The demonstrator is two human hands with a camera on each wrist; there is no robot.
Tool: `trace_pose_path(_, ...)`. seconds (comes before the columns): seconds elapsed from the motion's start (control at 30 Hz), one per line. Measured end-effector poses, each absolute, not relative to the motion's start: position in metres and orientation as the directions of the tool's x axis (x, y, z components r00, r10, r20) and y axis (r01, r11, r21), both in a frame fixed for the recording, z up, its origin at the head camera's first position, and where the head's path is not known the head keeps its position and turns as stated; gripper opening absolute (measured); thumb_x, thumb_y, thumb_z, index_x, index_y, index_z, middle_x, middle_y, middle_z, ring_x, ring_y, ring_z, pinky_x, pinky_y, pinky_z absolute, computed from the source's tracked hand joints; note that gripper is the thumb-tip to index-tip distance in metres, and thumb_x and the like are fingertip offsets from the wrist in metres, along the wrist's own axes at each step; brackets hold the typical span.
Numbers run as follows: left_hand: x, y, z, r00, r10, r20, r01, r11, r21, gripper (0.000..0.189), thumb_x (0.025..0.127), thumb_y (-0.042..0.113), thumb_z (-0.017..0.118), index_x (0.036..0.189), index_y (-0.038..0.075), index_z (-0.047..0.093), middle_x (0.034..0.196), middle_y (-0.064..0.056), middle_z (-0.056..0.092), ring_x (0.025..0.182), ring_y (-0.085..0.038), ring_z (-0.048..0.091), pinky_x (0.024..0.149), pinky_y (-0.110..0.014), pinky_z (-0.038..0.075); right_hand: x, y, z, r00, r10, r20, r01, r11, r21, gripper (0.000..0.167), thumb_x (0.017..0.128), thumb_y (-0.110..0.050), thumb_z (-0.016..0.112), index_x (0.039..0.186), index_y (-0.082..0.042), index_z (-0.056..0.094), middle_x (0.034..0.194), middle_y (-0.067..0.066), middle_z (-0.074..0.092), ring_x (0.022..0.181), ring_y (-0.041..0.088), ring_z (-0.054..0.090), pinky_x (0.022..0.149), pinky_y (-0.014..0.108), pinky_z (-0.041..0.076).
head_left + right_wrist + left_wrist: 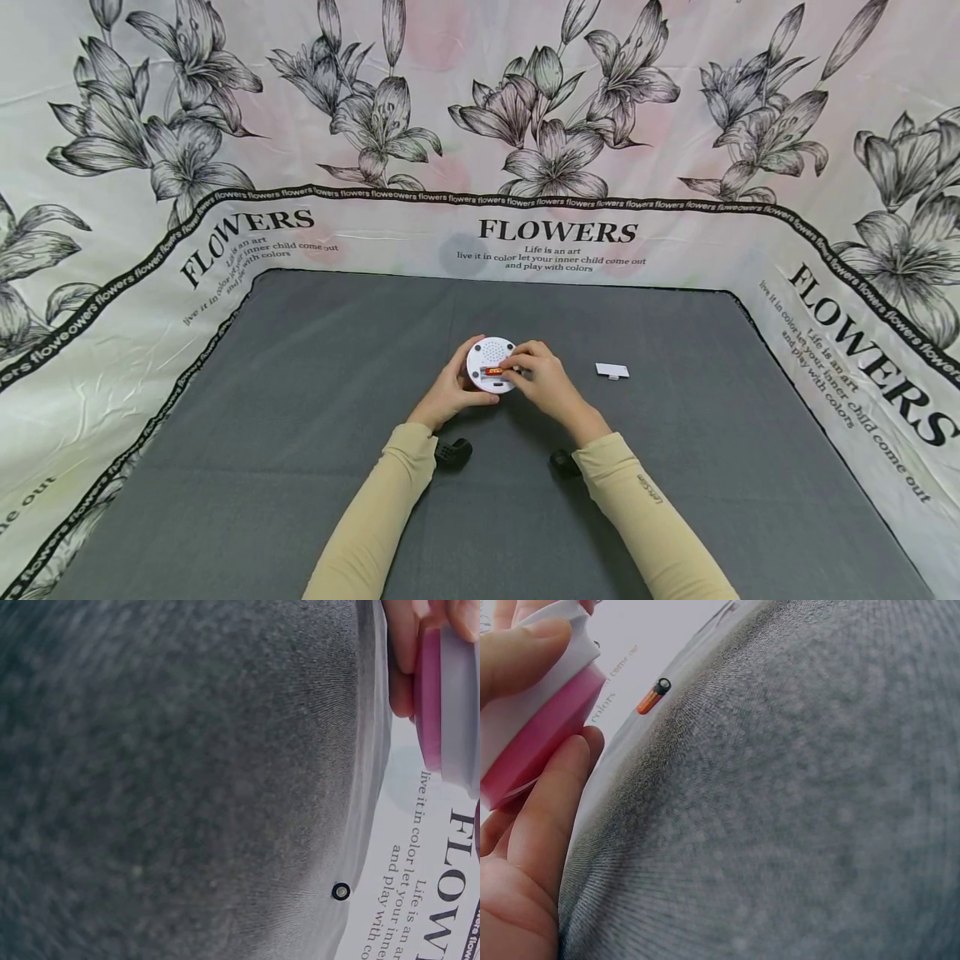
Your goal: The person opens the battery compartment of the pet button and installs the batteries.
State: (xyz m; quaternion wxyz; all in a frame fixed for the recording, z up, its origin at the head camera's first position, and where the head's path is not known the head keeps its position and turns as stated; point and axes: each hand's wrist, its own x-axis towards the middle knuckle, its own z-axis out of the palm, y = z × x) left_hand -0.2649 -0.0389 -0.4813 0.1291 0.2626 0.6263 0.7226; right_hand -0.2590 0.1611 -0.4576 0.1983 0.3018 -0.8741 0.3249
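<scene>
Patterned sheet (397,242): white, faintly blotched with pink, slightly wrinkled.
Lilies (555,160): black line drawings along the far side and both sides.
Lettering (558,232): "FLOWERS" over smaller lines.
Black band (480,199): tiny repeated "flowers".
Grey cloth (337,358): woven, inside the sheet's border.
Light: soft, glossy at left.

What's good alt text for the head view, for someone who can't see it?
A person's left hand grips a round white device, while the right hand works at a red battery in it. A small white cover lies to the right on gray cloth, bordered by printed flowers.
</scene>
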Motion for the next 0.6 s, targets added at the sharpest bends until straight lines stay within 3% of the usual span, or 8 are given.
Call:
trace_pose_path(0.23,-0.265,-0.039,-0.48,-0.833,0.507,0.22,0.155,-0.167,0.974,0.094,0.074,-0.01,0.072,0.148,0.016,0.019,0.139,-0.012,0.034,0.108,-0.027,0.052,0.085,-0.036,0.047,-0.258,0.164,-0.458,-0.759,-0.39,0.521,-0.635,0.618,-0.463,0.017,0.079,-0.005,0.074,0.095,-0.007,0.073,0.1,0.006,0.057,0.092,0.021,0.05,0.072,0.034,0.047)
trace_pose_path(0.6,-0.264,-0.039,-0.481,-0.834,0.501,0.232,0.16,-0.184,0.97,0.096,0.073,-0.01,0.073,0.148,0.014,0.018,0.137,-0.013,0.036,0.106,-0.025,0.054,0.085,-0.037,0.047,-0.253,0.172,-0.458,-0.847,-0.204,0.49,-0.518,0.52,-0.679,0.01,0.078,-0.007,0.074,0.088,-0.006,0.073,0.102,0.008,0.06,0.09,0.02,0.055,0.073,0.034,0.049)
